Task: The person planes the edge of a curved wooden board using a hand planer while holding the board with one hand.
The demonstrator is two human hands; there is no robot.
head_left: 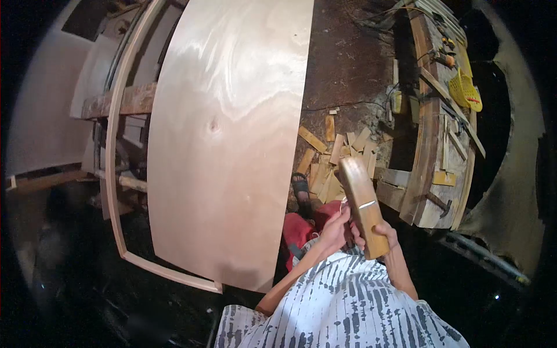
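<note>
A wooden hand plane (362, 200) is held up in front of my body, its flat sole with the narrow mouth slot turned toward me. My right hand (384, 235) is wrapped round its lower end. Beside the plane's left side is my left hand (333, 232), fingers bent together and partly hidden behind the plane. A thin pale strip shows at its fingertips; I cannot make out what it is. To the left of both hands lies a large plywood sheet (226, 145), with visible grain and a knot.
A narrow wooden frame (119, 174) runs along the sheet's left side. Several wood offcuts (336, 145) litter the floor ahead. On the right, a bench (429, 116) carries a hammer (440, 204), a yellow basket (464, 90) and wood strips.
</note>
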